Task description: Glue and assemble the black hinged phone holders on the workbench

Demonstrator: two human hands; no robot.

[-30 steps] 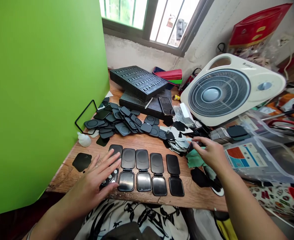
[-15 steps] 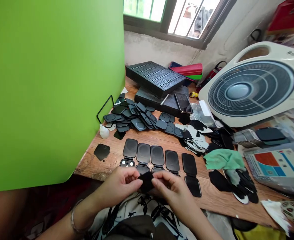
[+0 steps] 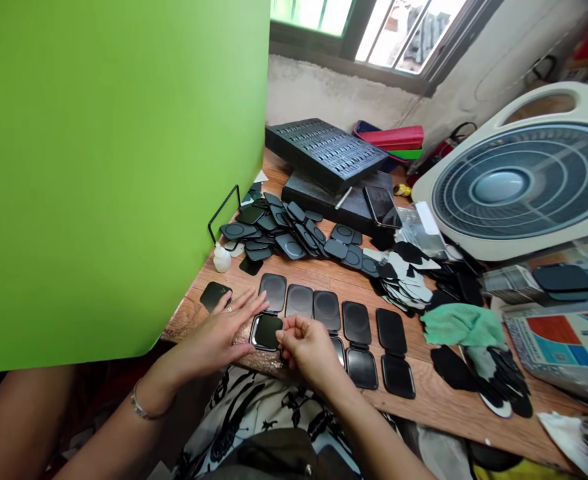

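Black hinged case [image 3: 267, 332], at 7 o'clock on the desk [image 3: 189, 320], is now pinched by the right hand [image 3: 310, 347]; the left hand [image 3: 219, 337] has parted, spread open.

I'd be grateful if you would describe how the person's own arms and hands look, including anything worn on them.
The left arm and right arm are bare, with no sleeves or gloves in view. The left hand wears a ring on one finger, and a thin silver bracelet circles the left wrist. The right hand shows no jewellery.
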